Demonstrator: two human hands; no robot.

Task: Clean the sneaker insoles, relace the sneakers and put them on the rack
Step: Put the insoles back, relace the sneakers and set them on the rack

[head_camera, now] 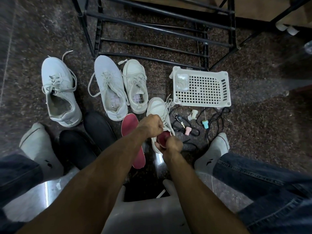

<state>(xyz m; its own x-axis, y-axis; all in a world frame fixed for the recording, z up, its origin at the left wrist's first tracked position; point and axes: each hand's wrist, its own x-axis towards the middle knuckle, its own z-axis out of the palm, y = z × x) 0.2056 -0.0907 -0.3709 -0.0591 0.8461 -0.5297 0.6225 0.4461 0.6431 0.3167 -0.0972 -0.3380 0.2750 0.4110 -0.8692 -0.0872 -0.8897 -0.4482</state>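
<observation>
A white sneaker [157, 107] lies on the floor in front of me. My left hand [150, 126] grips its tongue and laces. My right hand [173, 144] holds the heel end of a red insole [163, 137] that sits partly inside the sneaker's opening. A second red insole [133, 139] lies flat on the floor just left of the sneaker. Three more white sneakers stand further left: one [60, 92] at the far left, one [109, 88] in the middle and one [135, 85] beside it. Two black insoles [87, 139] lie near my left foot.
A black metal shoe rack [152, 26] stands at the back. A white perforated basket [200, 86] sits to the right of the sneakers. Black laces [214, 122], keys [179, 119] and small pink and blue plastic pieces lie on the floor. My socked feet flank the work area.
</observation>
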